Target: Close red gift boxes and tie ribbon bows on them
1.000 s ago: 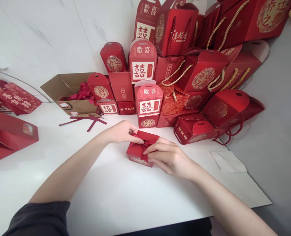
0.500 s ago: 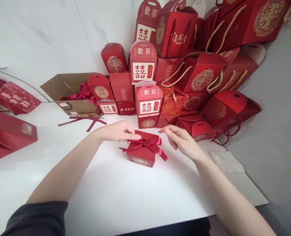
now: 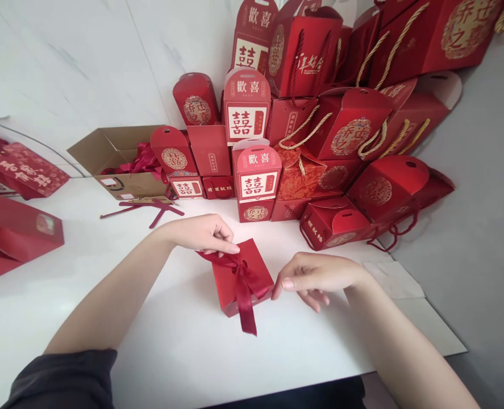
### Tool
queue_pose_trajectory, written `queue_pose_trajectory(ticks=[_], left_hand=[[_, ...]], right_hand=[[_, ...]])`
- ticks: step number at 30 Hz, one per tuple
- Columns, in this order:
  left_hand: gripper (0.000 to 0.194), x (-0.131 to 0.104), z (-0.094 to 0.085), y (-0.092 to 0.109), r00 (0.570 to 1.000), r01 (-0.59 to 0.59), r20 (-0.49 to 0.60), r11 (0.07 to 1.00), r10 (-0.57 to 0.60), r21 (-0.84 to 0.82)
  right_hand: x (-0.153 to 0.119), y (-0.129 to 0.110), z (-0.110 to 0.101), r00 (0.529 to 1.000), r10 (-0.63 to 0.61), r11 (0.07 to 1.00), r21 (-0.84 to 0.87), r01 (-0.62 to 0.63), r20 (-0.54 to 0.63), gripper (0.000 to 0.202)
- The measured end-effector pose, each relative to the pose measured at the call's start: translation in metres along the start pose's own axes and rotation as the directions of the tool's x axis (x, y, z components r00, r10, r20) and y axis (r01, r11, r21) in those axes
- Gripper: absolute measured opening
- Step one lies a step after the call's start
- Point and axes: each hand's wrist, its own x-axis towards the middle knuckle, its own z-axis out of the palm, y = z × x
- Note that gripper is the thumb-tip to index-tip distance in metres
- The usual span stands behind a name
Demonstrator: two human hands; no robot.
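Red box (image 3: 255, 257): ribbon (image 3: 245, 301) knotted on top, bow uneven. Left hand (image 3: 204, 233) at ribbon, grip cannot be told; right hand (image 3: 320, 274), fingers apart.

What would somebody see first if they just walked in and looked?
Probably the big pile of red boxes against the wall, with gold and white patterns. Then the small red box in front, between the two hands, with a shiny dark red ribbon tied on top and one end hanging down.
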Motion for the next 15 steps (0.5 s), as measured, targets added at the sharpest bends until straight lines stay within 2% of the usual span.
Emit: queue_pose_trajectory(ticks=[2, 3, 4, 5, 6, 7, 9, 10, 11, 12, 13, 14, 15], left_hand=[[0.042, 0.007, -0.001, -0.006, 1.000, 0.022, -0.014, 0.996, -0.024, -0.085], [0.042, 0.010, -0.001, -0.008, 0.999, 0.031, -0.038, 0.990, -0.036, -0.138], [0.042, 0.012, -0.001, -0.010, 0.996, 0.033, -0.074, 0.980, -0.049, -0.196], [0.043, 0.014, -0.002, -0.011, 0.991, 0.035, -0.117, 0.968, -0.065, -0.248], [0.044, 0.014, -0.002, -0.012, 0.984, 0.040, -0.157, 0.959, -0.087, -0.282], [0.045, 0.014, -0.003, -0.012, 0.977, 0.046, -0.187, 0.956, -0.104, -0.291], [0.047, 0.010, -0.006, -0.011, 0.972, 0.059, -0.206, 0.969, -0.111, -0.241], [0.048, 0.007, -0.008, -0.011, 0.975, 0.063, -0.199, 0.978, -0.103, -0.198], [0.047, 0.005, -0.010, -0.010, 0.978, 0.064, -0.184, 0.986, -0.093, -0.156], [0.047, 0.004, -0.011, -0.010, 0.983, 0.063, -0.165, 0.990, -0.083, -0.124], [0.047, 0.003, -0.012, -0.009, 0.986, 0.062, -0.147, 0.992, -0.078, -0.106], [0.047, 0.002, -0.012, -0.009, 0.988, 0.063, -0.131, 0.993, -0.075, -0.097], [0.047, 0.003, -0.012, -0.009, 0.989, 0.062, -0.125, 0.994, -0.073, -0.095]], right_hand=[[0.001, -0.001, 0.002, 0.996, -0.029, 0.999, 0.042, 0.025, 0.081, 0.055], [0.003, -0.002, 0.003, 0.997, -0.056, 0.997, 0.058, 0.053, 0.056, 0.053], [0.005, -0.002, 0.004, 0.996, -0.088, 0.994, 0.063, 0.089, -0.026, 0.051], [0.008, -0.002, 0.004, 0.979, -0.120, 0.990, 0.052, 0.131, -0.166, 0.049], [0.011, -0.001, 0.004, 0.926, -0.151, 0.985, 0.023, 0.169, -0.347, 0.047], [0.014, 0.000, 0.004, 0.827, -0.177, 0.981, -0.025, 0.193, -0.534, 0.044], [0.020, 0.002, 0.007, 0.541, -0.243, 0.968, -0.166, 0.187, -0.806, 0.037], [0.022, 0.002, 0.010, 0.397, -0.306, 0.951, -0.258, 0.170, -0.866, 0.032], [0.025, 0.002, 0.014, 0.278, -0.390, 0.920, -0.361, 0.152, -0.878, 0.028], [0.028, 0.001, 0.020, 0.194, -0.485, 0.874, -0.466, 0.134, -0.853, 0.024], [0.032, -0.001, 0.026, 0.142, -0.576, 0.817, -0.565, 0.115, -0.805, 0.020], [0.035, -0.003, 0.033, 0.120, -0.647, 0.763, -0.641, 0.090, -0.753, 0.019], [0.040, -0.006, 0.040, 0.122, -0.689, 0.724, -0.688, 0.058, -0.715, 0.024]])
